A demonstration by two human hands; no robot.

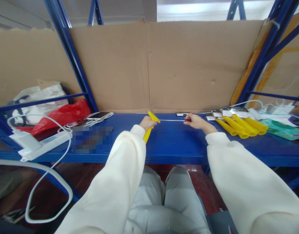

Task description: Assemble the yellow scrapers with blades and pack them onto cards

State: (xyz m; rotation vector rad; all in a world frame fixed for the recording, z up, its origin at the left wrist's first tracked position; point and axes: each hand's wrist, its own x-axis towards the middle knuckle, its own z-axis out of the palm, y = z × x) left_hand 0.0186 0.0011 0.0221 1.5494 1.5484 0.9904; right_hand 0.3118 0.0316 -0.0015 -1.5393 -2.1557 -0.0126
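My left hand (147,123) is closed around a yellow tube (153,116), which tilts with its upper end pointing away to the left. In my right hand (195,122) is the red handle of what looks like a screwdriver (172,120). Its long thin metal shaft runs level across the gap between my hands, and its tip meets the tube beside my left fingers. Whether the tip goes into the tube is too small to tell. Several more yellow tubes (244,126) lie side by side on the blue shelf (173,143), right of my right hand.
Small black-and-white boxes (234,112) stand behind the tubes, with a green packet (283,128) farther right. A phone (100,115), white cables, a power strip (47,146) and a red bag (63,117) lie left. Cardboard (188,65) closes the back between blue posts (71,55).
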